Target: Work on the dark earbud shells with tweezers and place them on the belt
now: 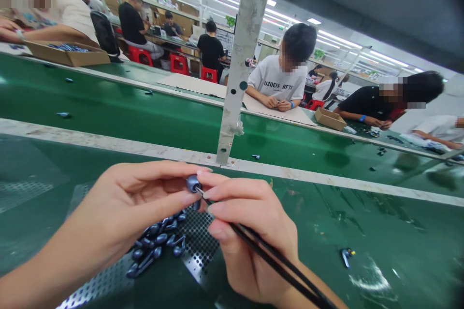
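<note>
My left hand (125, 203) pinches a dark blue, glossy wireless earbud (193, 183) between thumb and fingertips. Black tweezers (279, 263) lie in the closed fingers of my right hand (259, 224). Their thin metal tip meets the earbud's face, and the right fingertips are close against the bud. Part of the earbud is covered by my fingers. Below my hands, a pile of similar blue earbuds (159, 240) rests on the green bench, partly behind my left hand. Off to the right lies a single earbud (346, 256) with a small yellow part.
A perforated metal strip (201, 241) lies under the hands. Beyond a pale rail (308, 174) runs a green conveyor (174, 130) carrying scattered earbuds. A metal post (241, 53) stands ahead. Several people sit across the line, near cardboard trays (78, 58).
</note>
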### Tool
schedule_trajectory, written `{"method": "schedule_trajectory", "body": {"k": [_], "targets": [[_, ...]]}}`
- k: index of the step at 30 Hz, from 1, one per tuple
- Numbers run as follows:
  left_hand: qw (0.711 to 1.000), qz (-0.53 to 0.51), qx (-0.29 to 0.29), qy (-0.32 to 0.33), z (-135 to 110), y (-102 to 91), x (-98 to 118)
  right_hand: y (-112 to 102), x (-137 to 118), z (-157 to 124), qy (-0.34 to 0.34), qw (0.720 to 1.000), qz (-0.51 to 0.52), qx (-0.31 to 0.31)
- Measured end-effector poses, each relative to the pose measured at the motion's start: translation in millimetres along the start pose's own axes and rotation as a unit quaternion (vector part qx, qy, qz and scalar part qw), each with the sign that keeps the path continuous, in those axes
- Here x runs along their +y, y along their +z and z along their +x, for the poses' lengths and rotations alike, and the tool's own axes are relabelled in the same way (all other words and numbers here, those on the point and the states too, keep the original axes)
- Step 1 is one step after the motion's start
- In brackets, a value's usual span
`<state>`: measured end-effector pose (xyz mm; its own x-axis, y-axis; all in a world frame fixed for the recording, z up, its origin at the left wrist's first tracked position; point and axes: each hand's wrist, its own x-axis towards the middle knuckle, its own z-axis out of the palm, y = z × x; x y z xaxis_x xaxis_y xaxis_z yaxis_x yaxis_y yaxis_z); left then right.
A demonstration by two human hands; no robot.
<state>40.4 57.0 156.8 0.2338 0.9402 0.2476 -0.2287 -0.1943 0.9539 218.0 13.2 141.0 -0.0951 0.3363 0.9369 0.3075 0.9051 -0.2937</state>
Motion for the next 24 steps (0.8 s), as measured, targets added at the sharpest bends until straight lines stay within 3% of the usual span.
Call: {"method": "schedule_trajectory", "body": {"k": [24], "targets": [[0.998, 0.055, 0.003, 0.02, -1.0, -4.2, -1.1, 1.3, 3.1, -0.5, -0.019, 1.0, -0.017, -0.009]]}}
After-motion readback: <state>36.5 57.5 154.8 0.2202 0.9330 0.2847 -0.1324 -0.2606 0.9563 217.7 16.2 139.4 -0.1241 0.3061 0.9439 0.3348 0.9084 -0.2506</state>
